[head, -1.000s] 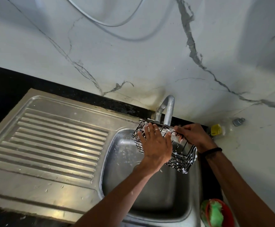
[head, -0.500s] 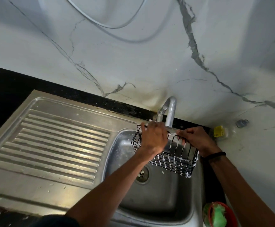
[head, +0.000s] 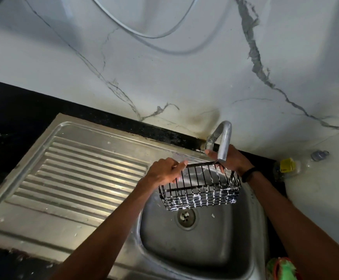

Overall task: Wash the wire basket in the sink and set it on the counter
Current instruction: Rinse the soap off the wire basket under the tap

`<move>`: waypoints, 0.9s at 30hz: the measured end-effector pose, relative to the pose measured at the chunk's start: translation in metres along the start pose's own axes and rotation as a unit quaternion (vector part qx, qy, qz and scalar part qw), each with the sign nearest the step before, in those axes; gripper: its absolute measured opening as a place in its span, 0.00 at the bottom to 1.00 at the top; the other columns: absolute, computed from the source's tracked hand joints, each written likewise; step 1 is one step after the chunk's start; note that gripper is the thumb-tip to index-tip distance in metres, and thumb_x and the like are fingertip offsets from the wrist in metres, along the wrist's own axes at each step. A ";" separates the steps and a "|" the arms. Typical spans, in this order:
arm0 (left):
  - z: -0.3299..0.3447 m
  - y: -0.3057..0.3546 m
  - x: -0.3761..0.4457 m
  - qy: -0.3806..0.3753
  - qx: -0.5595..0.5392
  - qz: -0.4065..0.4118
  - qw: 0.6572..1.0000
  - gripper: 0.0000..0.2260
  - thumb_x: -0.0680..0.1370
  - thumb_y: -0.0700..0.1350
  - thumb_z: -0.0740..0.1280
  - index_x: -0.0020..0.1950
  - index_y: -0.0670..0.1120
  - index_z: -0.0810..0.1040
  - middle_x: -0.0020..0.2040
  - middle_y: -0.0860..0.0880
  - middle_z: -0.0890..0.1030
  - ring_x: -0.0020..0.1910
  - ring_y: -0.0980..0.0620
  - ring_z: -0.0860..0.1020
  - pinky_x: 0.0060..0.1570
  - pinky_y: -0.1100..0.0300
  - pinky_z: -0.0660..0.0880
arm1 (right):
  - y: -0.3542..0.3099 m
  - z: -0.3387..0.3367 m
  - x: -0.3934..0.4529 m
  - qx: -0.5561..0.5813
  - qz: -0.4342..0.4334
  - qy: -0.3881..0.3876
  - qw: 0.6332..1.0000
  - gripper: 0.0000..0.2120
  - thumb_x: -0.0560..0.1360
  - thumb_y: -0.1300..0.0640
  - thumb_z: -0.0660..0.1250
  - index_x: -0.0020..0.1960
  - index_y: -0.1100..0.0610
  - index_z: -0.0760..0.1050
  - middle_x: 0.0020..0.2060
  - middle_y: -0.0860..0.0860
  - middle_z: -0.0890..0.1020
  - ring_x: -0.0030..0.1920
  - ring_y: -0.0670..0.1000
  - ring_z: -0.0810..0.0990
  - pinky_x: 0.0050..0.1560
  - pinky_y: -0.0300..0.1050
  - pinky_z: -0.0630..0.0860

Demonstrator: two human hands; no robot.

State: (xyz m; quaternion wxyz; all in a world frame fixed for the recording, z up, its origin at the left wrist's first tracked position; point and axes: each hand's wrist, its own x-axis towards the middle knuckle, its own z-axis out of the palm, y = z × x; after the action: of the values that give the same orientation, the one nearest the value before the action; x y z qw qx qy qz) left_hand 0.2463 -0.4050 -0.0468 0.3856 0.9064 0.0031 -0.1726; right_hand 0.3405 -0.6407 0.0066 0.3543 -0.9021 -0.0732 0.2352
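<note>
A black wire basket [head: 201, 197] with white soap foam on its lower wires hangs level over the steel sink basin [head: 205, 251], just under the tap spout [head: 224, 142]. My left hand [head: 164, 171] grips the basket's left end at the top rim. At the far right corner, my right hand [head: 235, 160] holds the rim, partly hidden behind the spout, with one finger stretched toward the tap's base. I see no water running from the spout.
A ribbed steel drainboard [head: 73, 178] lies left of the basin, with black counter [head: 13, 110] beyond it. The drain [head: 185, 217] sits below the basket. A clear bottle with a yellow label [head: 288, 166] lies at the right. A green scrubber in a red dish [head: 282, 269] is at the bottom right.
My left hand slid from the basket's front side to its left end. The basket turned level and dropped slightly lower under the spout. My right hand shifted back behind the tap.
</note>
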 end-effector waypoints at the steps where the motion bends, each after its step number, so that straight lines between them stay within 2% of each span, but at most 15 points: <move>1: 0.003 0.004 -0.002 -0.026 0.025 -0.006 0.999 0.29 0.86 0.61 0.51 0.45 0.43 0.82 0.38 0.50 0.85 0.33 0.54 0.82 0.48 0.61 0.78 | -0.001 0.003 0.004 -0.005 0.000 -0.007 1.000 0.26 0.74 0.35 0.70 0.38 0.59 0.81 0.32 0.54 0.85 0.31 0.52 0.84 0.36 0.35 0.81; 4: 0.016 0.024 -0.004 -0.035 0.013 -0.007 0.999 0.27 0.86 0.61 0.50 0.50 0.45 0.82 0.39 0.50 0.86 0.36 0.54 0.84 0.55 0.58 0.78 | -0.010 0.013 0.008 -0.036 0.015 -0.043 0.998 0.39 0.74 0.28 0.63 0.31 0.65 0.76 0.23 0.55 0.80 0.22 0.50 0.77 0.30 0.36 0.73; 5: 0.022 0.031 -0.004 -0.018 -0.010 -0.009 1.000 0.28 0.86 0.62 0.50 0.49 0.46 0.82 0.37 0.51 0.85 0.35 0.54 0.84 0.54 0.59 0.78 | -0.014 0.016 0.009 -0.045 0.009 -0.053 0.998 0.42 0.74 0.26 0.61 0.32 0.68 0.76 0.23 0.56 0.79 0.21 0.50 0.77 0.31 0.36 0.73; 7: 0.029 0.039 -0.006 0.028 -0.073 -0.021 0.997 0.28 0.85 0.63 0.52 0.47 0.45 0.83 0.35 0.49 0.86 0.33 0.52 0.85 0.49 0.57 0.82 | -0.020 0.021 0.012 -0.029 -0.014 -0.035 0.999 0.42 0.76 0.27 0.59 0.33 0.67 0.78 0.23 0.55 0.79 0.22 0.50 0.78 0.33 0.38 0.76; 9: 0.036 0.038 -0.011 0.067 -0.141 -0.020 0.988 0.26 0.85 0.62 0.55 0.46 0.44 0.83 0.36 0.46 0.86 0.32 0.48 0.86 0.42 0.49 0.84 | -0.021 0.024 0.017 -0.004 -0.049 0.034 0.998 0.35 0.78 0.31 0.60 0.34 0.62 0.79 0.26 0.53 0.82 0.27 0.49 0.81 0.38 0.45 0.80; 11: 0.046 0.033 -0.015 0.107 -0.176 -0.023 0.978 0.22 0.85 0.60 0.57 0.43 0.47 0.81 0.34 0.45 0.85 0.30 0.47 0.85 0.36 0.44 0.84 | -0.018 0.028 0.018 0.007 -0.063 0.093 0.994 0.33 0.78 0.30 0.59 0.39 0.60 0.79 0.32 0.55 0.84 0.34 0.52 0.84 0.44 0.53 0.83; 13: 0.056 0.031 -0.017 0.136 -0.223 -0.046 0.964 0.21 0.83 0.63 0.58 0.40 0.52 0.79 0.32 0.47 0.84 0.28 0.48 0.84 0.35 0.43 0.83 | -0.015 0.037 0.010 0.022 -0.028 0.126 0.991 0.37 0.75 0.24 0.55 0.47 0.59 0.79 0.40 0.57 0.84 0.42 0.54 0.84 0.50 0.53 0.82; 15: 0.069 0.031 -0.021 0.157 -0.242 -0.073 0.955 0.22 0.82 0.66 0.59 0.38 0.53 0.80 0.31 0.47 0.84 0.28 0.48 0.84 0.36 0.43 0.84 | -0.013 0.048 -0.004 0.020 0.027 0.182 0.983 0.38 0.75 0.23 0.51 0.53 0.55 0.80 0.47 0.54 0.84 0.48 0.54 0.82 0.52 0.49 0.78; 17: 0.081 0.032 -0.027 0.180 -0.230 -0.096 0.951 0.22 0.83 0.65 0.59 0.38 0.54 0.80 0.31 0.50 0.85 0.29 0.52 0.84 0.37 0.48 0.84 | -0.019 0.058 -0.019 -0.108 0.054 0.230 0.966 0.38 0.78 0.26 0.44 0.55 0.55 0.78 0.48 0.55 0.83 0.49 0.58 0.81 0.50 0.51 0.76; 19: 0.092 0.034 -0.033 0.207 -0.227 -0.088 0.947 0.22 0.84 0.63 0.58 0.38 0.54 0.79 0.30 0.52 0.84 0.28 0.56 0.83 0.35 0.52 0.82 | -0.019 0.070 -0.030 -0.301 0.040 0.227 0.925 0.37 0.81 0.31 0.39 0.61 0.56 0.75 0.46 0.58 0.84 0.46 0.61 0.83 0.48 0.53 0.79; 21: 0.100 0.038 -0.035 0.238 -0.217 -0.082 0.943 0.22 0.85 0.62 0.56 0.36 0.55 0.77 0.27 0.54 0.81 0.28 0.57 0.82 0.32 0.55 0.78 | -0.016 0.084 -0.043 -0.384 -0.003 0.259 0.886 0.32 0.83 0.36 0.43 0.70 0.57 0.71 0.43 0.60 0.85 0.43 0.61 0.85 0.47 0.55 0.82; 22: 0.104 0.039 -0.035 0.253 -0.207 -0.087 0.941 0.23 0.85 0.62 0.55 0.35 0.55 0.76 0.26 0.55 0.79 0.28 0.57 0.81 0.32 0.57 0.76 | -0.013 0.089 -0.048 -0.387 -0.018 0.270 0.881 0.31 0.84 0.38 0.45 0.74 0.57 0.67 0.47 0.61 0.86 0.47 0.61 0.86 0.51 0.58 0.81; 24: 0.114 0.034 -0.035 0.267 -0.221 -0.092 0.933 0.26 0.84 0.65 0.54 0.35 0.53 0.77 0.27 0.55 0.80 0.30 0.57 0.80 0.32 0.55 0.76 | -0.006 0.097 -0.057 -0.386 -0.032 0.256 0.886 0.32 0.84 0.38 0.44 0.82 0.55 0.56 0.66 0.63 0.79 0.66 0.63 0.79 0.68 0.66 0.71; 25: 0.117 0.029 -0.036 0.270 -0.238 -0.090 0.929 0.27 0.84 0.66 0.53 0.36 0.52 0.79 0.29 0.55 0.82 0.31 0.56 0.81 0.34 0.52 0.79 | -0.003 0.100 -0.063 -0.392 -0.042 0.240 0.887 0.33 0.84 0.38 0.43 0.83 0.55 0.49 0.75 0.63 0.69 0.74 0.63 0.70 0.74 0.68 0.62; 27: 0.122 0.020 -0.035 0.266 -0.317 -0.085 0.907 0.28 0.82 0.69 0.54 0.39 0.51 0.81 0.33 0.52 0.84 0.34 0.50 0.83 0.40 0.42 0.81 | 0.004 0.109 -0.079 -0.400 -0.068 0.211 0.889 0.34 0.84 0.38 0.41 0.83 0.55 0.42 0.82 0.60 0.49 0.82 0.62 0.50 0.77 0.71 0.50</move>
State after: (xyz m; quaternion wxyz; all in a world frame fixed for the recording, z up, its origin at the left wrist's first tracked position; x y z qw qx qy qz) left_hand 0.1786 -0.5001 -0.1004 0.6210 0.7452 0.2369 0.0531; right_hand 0.2190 -0.6018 -0.0363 -0.0146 -0.9885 -0.1462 -0.0350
